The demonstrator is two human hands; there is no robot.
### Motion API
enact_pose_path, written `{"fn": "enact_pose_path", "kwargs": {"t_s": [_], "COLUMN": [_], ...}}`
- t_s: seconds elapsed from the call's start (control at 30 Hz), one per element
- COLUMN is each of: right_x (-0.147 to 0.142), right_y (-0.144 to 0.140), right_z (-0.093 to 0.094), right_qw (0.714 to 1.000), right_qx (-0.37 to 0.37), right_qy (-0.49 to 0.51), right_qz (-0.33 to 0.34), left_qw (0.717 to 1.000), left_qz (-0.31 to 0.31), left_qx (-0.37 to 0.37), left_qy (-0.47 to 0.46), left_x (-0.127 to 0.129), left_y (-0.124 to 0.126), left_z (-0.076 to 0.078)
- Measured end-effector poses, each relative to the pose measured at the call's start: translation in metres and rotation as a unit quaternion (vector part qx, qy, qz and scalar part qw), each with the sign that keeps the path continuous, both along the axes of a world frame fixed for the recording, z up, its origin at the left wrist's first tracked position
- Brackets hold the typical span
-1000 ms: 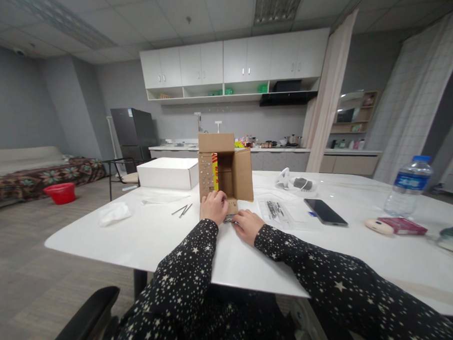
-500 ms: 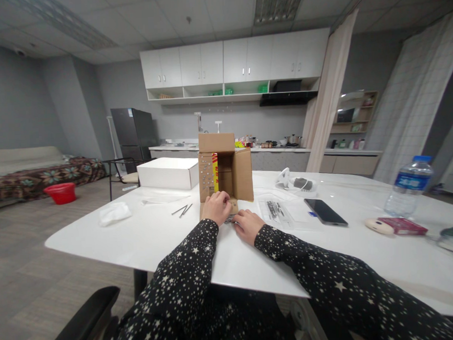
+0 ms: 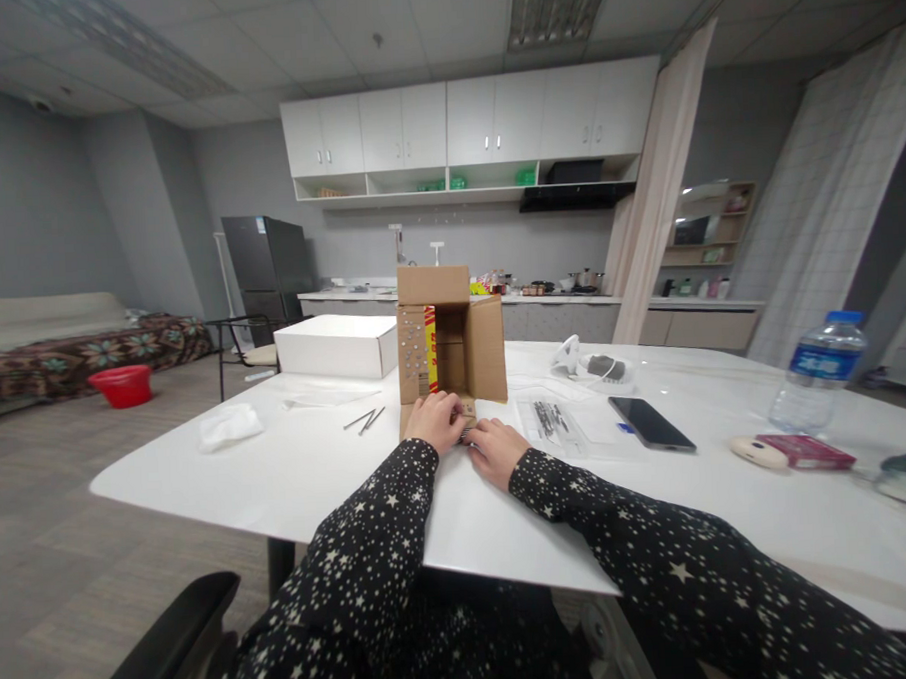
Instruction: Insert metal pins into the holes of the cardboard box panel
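- Far left on the white table [image 3: 294, 487]: crumpled tissue [image 3: 229, 425], then a white box [image 3: 337, 346] further back, just parked out of the way.
- Couple of loose nails [image 3: 364, 419] lying left of the hands.
- Left hand [image 3: 436, 421] curled, fingers bunched on the near flap of the cardboard box [image 3: 453, 331], probably steadying it.
- Right hand [image 3: 495, 449] flat-ish beside it, fingertips pinching something small and metallic, can't tell what.
- Right of that: clear bag [image 3: 551, 420], phone [image 3: 650, 422], water bottle [image 3: 816, 372].

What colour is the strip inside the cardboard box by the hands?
Yellow, with red marks beside it, on the cardboard box; head view, the only one.
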State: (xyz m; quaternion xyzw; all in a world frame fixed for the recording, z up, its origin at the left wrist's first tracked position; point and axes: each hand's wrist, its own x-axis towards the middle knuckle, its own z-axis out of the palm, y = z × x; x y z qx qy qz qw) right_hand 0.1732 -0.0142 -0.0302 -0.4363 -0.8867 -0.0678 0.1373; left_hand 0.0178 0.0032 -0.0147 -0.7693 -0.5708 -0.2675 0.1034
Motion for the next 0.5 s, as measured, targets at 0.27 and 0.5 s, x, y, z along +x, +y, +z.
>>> {"fn": "enact_pose_path", "kwargs": {"t_s": [0.27, 0.5], "right_x": [0.0001, 0.0001], "right_y": [-0.0002, 0.0002], "right_z": [0.0002, -0.0001], "right_qw": [1.000, 1.000], "right_qx": [0.002, 0.003], "right_qy": [0.004, 0.006], "right_qz": [0.004, 0.003], "left_qw": [1.000, 0.999], "left_qz": [-0.017, -0.024], "left_qx": [-0.022, -0.027], "left_qy": [0.007, -0.001], "left_x": [-0.0004, -0.0002], "left_y": [0.0011, 0.0013], "left_z": [-0.0021, -0.0025]}}
